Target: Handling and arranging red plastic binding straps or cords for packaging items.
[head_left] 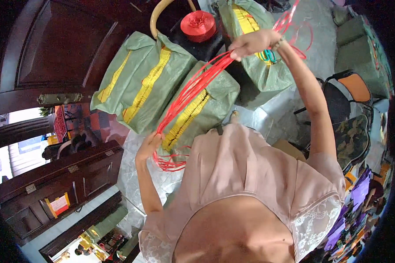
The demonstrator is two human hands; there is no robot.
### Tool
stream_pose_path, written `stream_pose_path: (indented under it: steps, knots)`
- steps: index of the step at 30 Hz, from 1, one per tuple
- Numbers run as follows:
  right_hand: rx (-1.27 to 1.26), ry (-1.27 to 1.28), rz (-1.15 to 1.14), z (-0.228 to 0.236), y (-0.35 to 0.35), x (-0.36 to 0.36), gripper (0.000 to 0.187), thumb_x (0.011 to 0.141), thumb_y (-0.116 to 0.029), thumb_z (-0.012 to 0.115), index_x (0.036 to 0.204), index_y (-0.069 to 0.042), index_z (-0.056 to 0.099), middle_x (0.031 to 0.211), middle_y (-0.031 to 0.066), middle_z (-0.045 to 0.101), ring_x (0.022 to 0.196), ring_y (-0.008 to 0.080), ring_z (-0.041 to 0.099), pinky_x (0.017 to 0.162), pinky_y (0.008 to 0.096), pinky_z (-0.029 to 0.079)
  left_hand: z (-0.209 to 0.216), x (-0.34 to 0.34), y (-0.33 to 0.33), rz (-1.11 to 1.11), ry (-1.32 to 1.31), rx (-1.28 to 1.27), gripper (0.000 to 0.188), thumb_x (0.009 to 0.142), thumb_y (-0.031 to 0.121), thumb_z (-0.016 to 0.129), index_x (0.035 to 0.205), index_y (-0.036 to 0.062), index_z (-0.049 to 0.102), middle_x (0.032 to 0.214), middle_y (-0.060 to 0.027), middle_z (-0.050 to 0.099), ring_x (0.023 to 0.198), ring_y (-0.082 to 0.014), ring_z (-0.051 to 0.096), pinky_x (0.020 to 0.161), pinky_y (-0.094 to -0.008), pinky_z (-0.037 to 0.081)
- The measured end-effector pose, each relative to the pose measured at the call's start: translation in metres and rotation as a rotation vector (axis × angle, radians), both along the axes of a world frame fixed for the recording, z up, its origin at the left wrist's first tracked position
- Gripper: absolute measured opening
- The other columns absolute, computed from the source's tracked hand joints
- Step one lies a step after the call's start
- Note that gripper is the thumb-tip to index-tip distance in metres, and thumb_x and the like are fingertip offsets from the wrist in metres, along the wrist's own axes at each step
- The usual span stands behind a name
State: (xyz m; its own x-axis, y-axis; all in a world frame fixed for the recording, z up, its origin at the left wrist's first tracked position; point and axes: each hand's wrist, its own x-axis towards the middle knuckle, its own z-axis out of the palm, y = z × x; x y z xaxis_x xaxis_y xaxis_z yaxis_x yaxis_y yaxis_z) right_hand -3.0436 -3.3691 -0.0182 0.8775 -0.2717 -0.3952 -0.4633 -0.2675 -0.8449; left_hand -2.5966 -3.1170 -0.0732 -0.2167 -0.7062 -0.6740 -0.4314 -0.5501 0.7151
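Observation:
A bundle of red plastic twine (193, 91) stretches slantwise between my two hands, in front of the green sacks. My left hand (150, 147) is closed round its lower end, and loose loops hang below that fist. Higher up and to the right, my right hand (253, 43) grips the other end, with more red strands trailing past the wrist. Behind the twine stands a green woven sack (219, 94) with a yellow stitched strip down its front. A large roll of red twine (198, 26) sits beyond, on something dark.
Another green sack (140, 83) leans at the left by a dark wooden door (61, 48). A third sack (267, 83) stands at the right, with a dark chair with an orange back (354, 85) past it. Purple and dark pieces (360, 193) lie heaped at the lower right.

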Motion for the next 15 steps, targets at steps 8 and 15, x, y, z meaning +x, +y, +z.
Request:
stream_pose_path:
  steps: [8, 15]
  knots:
    - [-0.487, -0.049, 0.194, -0.028, 0.053, 0.082, 0.037, 0.088, -0.033, 0.043, 0.088, 0.002, 0.055, 0.08, 0.0189, 0.06, 0.078, 0.0351, 0.056, 0.068, 0.0434, 0.043, 0.042, -0.105, -0.077, -0.389, -0.205, -0.835, 0.073, 0.072, 0.028, 0.07, 0.13, 0.0034, 0.034, 0.121, -0.0182, 0.048, 0.115, -0.0296, 0.044, 0.096, -0.0382, 0.033]
    - [-0.445, -0.127, 0.211, -0.031, 0.074, 0.087, 0.033, 0.087, -0.031, 0.046, 0.092, 0.001, 0.052, 0.079, 0.0225, 0.057, 0.079, 0.0406, 0.055, 0.068, 0.0468, 0.042, 0.023, -0.165, -0.082, -0.348, -0.012, -0.522, 0.026, 0.091, 0.02, 0.045, 0.108, 0.0008, 0.05, 0.077, -0.0078, 0.055, 0.068, -0.0168, 0.049, 0.066, -0.0301, 0.042]
